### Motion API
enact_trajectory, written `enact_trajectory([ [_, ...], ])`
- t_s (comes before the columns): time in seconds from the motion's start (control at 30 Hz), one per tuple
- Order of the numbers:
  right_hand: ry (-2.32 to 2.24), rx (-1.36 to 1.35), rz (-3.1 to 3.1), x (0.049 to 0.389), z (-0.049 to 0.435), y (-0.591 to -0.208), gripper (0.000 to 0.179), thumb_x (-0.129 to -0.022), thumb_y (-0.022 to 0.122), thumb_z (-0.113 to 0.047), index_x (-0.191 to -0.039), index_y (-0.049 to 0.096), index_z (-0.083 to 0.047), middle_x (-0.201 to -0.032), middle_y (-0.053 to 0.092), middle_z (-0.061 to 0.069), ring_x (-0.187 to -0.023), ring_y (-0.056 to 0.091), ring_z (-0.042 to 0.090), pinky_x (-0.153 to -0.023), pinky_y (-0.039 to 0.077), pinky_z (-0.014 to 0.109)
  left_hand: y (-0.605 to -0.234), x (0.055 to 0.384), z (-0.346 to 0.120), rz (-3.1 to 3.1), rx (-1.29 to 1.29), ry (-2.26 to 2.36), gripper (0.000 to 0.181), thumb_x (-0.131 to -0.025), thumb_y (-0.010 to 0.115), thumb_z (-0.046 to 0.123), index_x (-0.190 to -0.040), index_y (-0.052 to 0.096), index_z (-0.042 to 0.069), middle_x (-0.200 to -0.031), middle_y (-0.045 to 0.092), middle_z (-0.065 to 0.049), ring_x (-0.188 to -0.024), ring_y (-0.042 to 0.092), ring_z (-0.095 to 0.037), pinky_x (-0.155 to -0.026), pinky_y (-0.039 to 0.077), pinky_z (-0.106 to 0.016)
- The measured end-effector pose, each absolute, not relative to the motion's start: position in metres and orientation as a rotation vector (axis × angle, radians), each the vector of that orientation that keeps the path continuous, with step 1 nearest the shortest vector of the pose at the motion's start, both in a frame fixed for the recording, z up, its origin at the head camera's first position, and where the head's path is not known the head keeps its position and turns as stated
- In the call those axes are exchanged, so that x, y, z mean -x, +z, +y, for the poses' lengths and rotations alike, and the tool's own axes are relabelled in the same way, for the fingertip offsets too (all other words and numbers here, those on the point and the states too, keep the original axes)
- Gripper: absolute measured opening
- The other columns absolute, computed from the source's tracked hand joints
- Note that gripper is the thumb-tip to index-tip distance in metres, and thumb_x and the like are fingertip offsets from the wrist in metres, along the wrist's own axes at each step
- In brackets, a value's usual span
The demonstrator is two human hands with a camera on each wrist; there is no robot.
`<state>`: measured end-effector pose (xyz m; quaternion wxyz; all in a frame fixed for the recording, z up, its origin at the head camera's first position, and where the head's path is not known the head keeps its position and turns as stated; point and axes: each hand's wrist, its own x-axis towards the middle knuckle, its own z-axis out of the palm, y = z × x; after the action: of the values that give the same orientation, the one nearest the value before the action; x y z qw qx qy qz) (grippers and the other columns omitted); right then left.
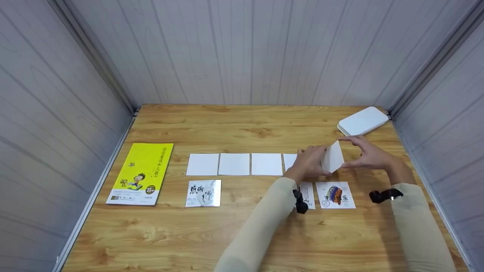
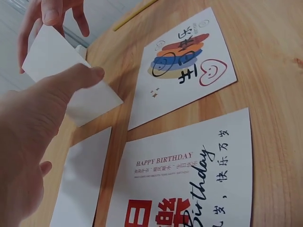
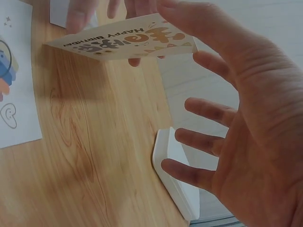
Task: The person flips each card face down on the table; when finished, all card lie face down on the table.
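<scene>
Item in hand: a square birthday card (image 1: 333,159), raised and tilted above the right end of the far row of cards; the left wrist view shows its blank white face, the right wrist view its printed face, lettered HAPPY BIRTHDAY; whether its lower edge touches the worktop (image 1: 151,234) cannot be told.

Left hand (image 1: 311,161): grip holding the card at its left and near side; in the left wrist view the thumb lies across the blank face. Right hand (image 1: 368,155): grip fairly wide, holding the card's right edge by two corners between thumb and index finger; the other three fingers are spread and clear of it.

Far row: four blank white cards (image 1: 234,164) side by side, the rightmost partly hidden by the left hand. Near row: at left, a card with black calligraphy (image 1: 203,193); at right, a card with red characters (image 2: 189,179), partly under the left forearm in the head view, and just beside it a card with coloured stripes (image 1: 335,195).

Surroundings: a yellow book (image 1: 140,170) with a cartoon figure, on the left; a white case (image 1: 363,121), far right.
</scene>
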<state>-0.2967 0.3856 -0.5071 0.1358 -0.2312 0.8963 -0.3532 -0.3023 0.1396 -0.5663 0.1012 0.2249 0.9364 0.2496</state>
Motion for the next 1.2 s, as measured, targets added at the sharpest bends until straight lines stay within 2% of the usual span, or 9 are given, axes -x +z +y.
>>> enact_trajectory([
  [0.17, -1.088, 0.702, 2.605, 0.297, 0.392, -0.512, 0.089, -0.087, 0.094, -0.01, -0.163, 0.05, 0.001, -0.168, 0.04, 0.034, -0.156, 0.035, 0.049, -0.126, 0.027, 0.083, -0.571, 0.299, 0.138, 2.814, -0.646, 0.613, 0.099, -0.089, 0.094, 0.056, -0.172, 0.044, 0.035, -0.17, 0.058, 0.013, -0.156, 0.055, -0.012, -0.125, 0.041, -0.042],
  [0.37, -1.113, 0.709, 2.616, 0.298, 0.402, -0.519, 0.087, -0.085, 0.093, -0.006, -0.161, 0.051, 0.002, -0.167, 0.047, 0.032, -0.15, 0.04, 0.042, -0.124, 0.029, 0.079, -0.575, 0.297, 0.136, 2.86, -0.705, 0.48, 0.072, -0.093, 0.089, 0.059, -0.156, 0.063, 0.038, -0.166, 0.061, 0.013, -0.156, 0.055, -0.013, -0.129, 0.041, -0.044],
  [0.47, -1.1, 0.704, 2.614, 0.299, 0.406, -0.524, 0.087, -0.087, 0.092, -0.006, -0.162, 0.049, 0.003, -0.168, 0.045, 0.034, -0.152, 0.04, 0.047, -0.124, 0.029, 0.08, -0.577, 0.297, 0.133, 2.876, -0.752, 0.427, 0.063, -0.095, 0.087, 0.06, -0.151, 0.069, 0.039, -0.165, 0.062, 0.014, -0.156, 0.055, -0.013, -0.13, 0.041, -0.046],
  [0.67, -1.051, 0.642, 2.596, 0.299, 0.412, -0.528, 0.089, -0.09, 0.09, -0.009, -0.166, 0.044, 0.004, -0.172, 0.038, 0.038, -0.159, 0.032, 0.061, -0.125, 0.023, 0.088, -0.58, 0.297, 0.127, 2.877, -0.806, 0.352, 0.058, -0.098, 0.083, 0.061, -0.151, 0.07, 0.041, -0.165, 0.062, 0.015, -0.158, 0.053, -0.014, -0.131, 0.041, -0.051],
  [0.87, -0.997, 0.598, 2.611, 0.3, 0.416, -0.531, 0.091, -0.092, 0.089, -0.01, -0.169, 0.041, 0.004, -0.172, 0.039, 0.04, -0.156, 0.034, 0.064, -0.121, 0.026, 0.088, -0.579, 0.297, 0.126, 2.863, -0.808, 0.344, 0.056, -0.1, 0.079, 0.062, -0.152, 0.07, 0.043, -0.164, 0.062, 0.015, -0.159, 0.051, -0.014, -0.133, 0.039, -0.051],
  [1.1, -1.039, 0.544, 2.546, 0.298, 0.418, -0.535, 0.092, -0.097, 0.083, -0.006, -0.172, 0.032, 0.007, -0.175, 0.03, 0.042, -0.16, 0.025, 0.068, -0.125, 0.022, 0.089, -0.58, 0.296, 0.126, 2.882, -0.833, 0.279, 0.057, -0.099, 0.077, 0.065, -0.152, 0.07, 0.046, -0.166, 0.06, 0.016, -0.16, 0.049, -0.015, -0.131, 0.041, -0.055],
  [1.2, -0.996, 0.508, 2.561, 0.299, 0.419, -0.539, 0.093, -0.098, 0.083, -0.011, -0.173, 0.031, 0.006, -0.176, 0.028, 0.042, -0.159, 0.026, 0.069, -0.124, 0.023, 0.09, -0.58, 0.296, 0.126, 2.874, -0.836, 0.272, 0.059, -0.099, 0.078, 0.066, -0.153, 0.069, 0.045, -0.166, 0.059, 0.015, -0.161, 0.048, -0.015, -0.132, 0.04, -0.056],
])
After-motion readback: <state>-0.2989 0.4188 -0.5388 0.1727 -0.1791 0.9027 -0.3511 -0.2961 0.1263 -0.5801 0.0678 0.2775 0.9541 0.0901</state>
